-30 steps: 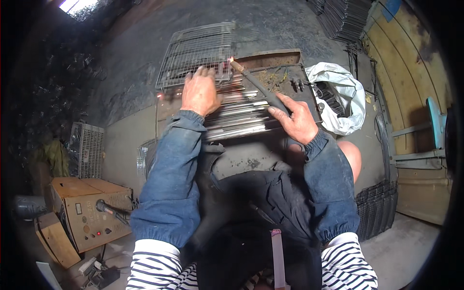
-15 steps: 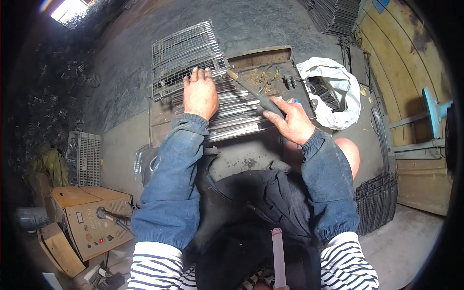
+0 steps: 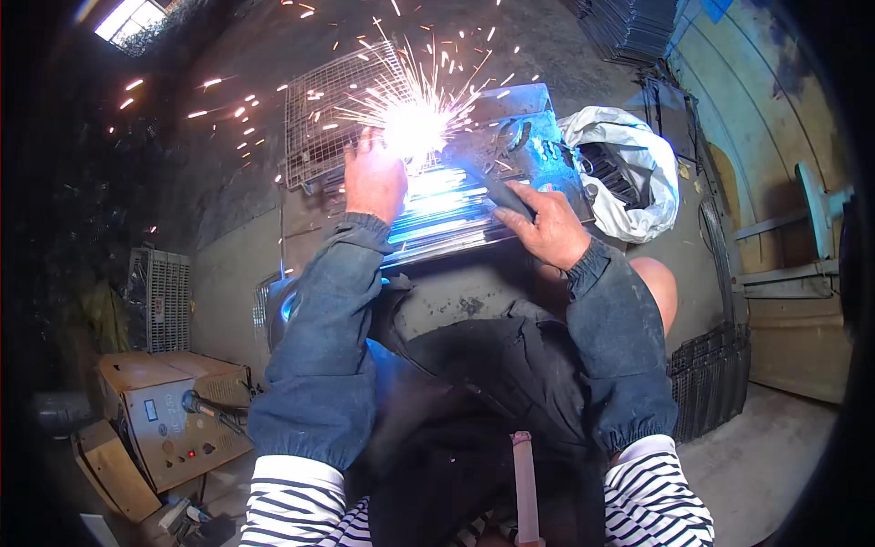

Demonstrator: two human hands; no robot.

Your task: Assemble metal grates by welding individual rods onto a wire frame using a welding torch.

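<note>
My right hand (image 3: 553,231) is wrapped round the dark handle of a welding torch (image 3: 507,199), which points up and to the left. A dazzling arc (image 3: 415,129) burns where its tip meets the near right corner of a wire mesh panel (image 3: 305,137), hiding tip and corner in glare. My left hand (image 3: 375,189) lies on the panel's near edge, fingers stretched forward beside the arc and partly washed out by light. Bright metal bars (image 3: 447,239) lie side by side below the panel, between my hands.
Sparks fly up and left across the floor. A metal tray (image 3: 515,98) is behind the bars, and a white sack (image 3: 670,173) holding dark metal pieces stands right. At lower left sits a welding machine (image 3: 169,410). Dark mesh panels (image 3: 711,383) are stacked at right.
A bright arc has lit at the torch tip, throwing sparks and blue light over the bars and tray. Both hands have stayed nearly in place.
</note>
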